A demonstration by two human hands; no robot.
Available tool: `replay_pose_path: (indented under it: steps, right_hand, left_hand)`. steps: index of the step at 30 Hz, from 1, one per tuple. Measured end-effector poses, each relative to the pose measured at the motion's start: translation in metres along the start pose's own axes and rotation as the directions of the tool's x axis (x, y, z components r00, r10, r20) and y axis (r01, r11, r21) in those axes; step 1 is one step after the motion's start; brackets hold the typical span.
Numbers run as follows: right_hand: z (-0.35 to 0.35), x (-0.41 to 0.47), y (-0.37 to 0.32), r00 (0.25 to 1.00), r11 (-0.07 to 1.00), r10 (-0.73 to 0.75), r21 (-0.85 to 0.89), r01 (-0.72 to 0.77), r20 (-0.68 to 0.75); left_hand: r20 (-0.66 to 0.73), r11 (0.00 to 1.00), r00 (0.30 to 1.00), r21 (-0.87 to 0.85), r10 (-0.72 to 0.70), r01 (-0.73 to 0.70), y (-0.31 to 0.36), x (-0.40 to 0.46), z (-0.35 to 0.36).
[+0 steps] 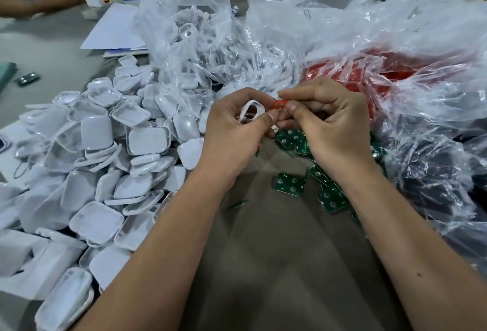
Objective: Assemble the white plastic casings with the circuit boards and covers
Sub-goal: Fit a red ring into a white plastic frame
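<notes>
Head view, looking down: my left hand (pixel 234 130) grips a white plastic casing (pixel 251 112), fingers curled round its rim, above the brown cloth (pixel 276 251). My right hand (pixel 326 125) pinches a small red part (pixel 279 105) between thumb and forefinger, touching the casing's right edge. Green circuit boards (pixel 290 184) lie scattered beneath my right wrist. White covers (pixel 110 162) are heaped at left; clear plastic bags (pixel 210 40) sit at the far side.
</notes>
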State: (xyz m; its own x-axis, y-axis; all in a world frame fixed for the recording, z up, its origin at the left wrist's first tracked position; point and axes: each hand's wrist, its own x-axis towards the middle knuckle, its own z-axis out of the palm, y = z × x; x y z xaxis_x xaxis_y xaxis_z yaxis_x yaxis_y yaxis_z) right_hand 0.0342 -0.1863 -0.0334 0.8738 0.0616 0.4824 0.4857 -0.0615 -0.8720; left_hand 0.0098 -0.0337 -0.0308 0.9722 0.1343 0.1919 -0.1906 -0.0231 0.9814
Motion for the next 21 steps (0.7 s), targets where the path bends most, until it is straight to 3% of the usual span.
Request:
replay_pose_path:
  steps: [7, 14, 21]
  right_hand:
    - [0.0026, -0.0008, 0.0005, 0.996, 0.994, 0.067, 0.086, -0.073, 0.067]
    - [0.0039, 0.0001, -0.0008, 0.99, 0.975, 0.14, 0.173, -0.143, 0.03]
    - [0.0068, -0.0021, -0.0042, 0.987, 0.978, 0.156, 0.137, -0.159, 0.034]
  left_hand:
    - [-0.053, 0.988, 0.997, -0.149, -0.047, 0.038, 0.0014, 0.0022, -0.0011]
    - [0.006, 0.935, 0.985, -0.313, -0.174, 0.167, 0.0037, 0.001, -0.0008]
    - [0.14, 0.74, 0.93, -0.57, -0.341, 0.357, 0.008, 0.0036, -0.0042]
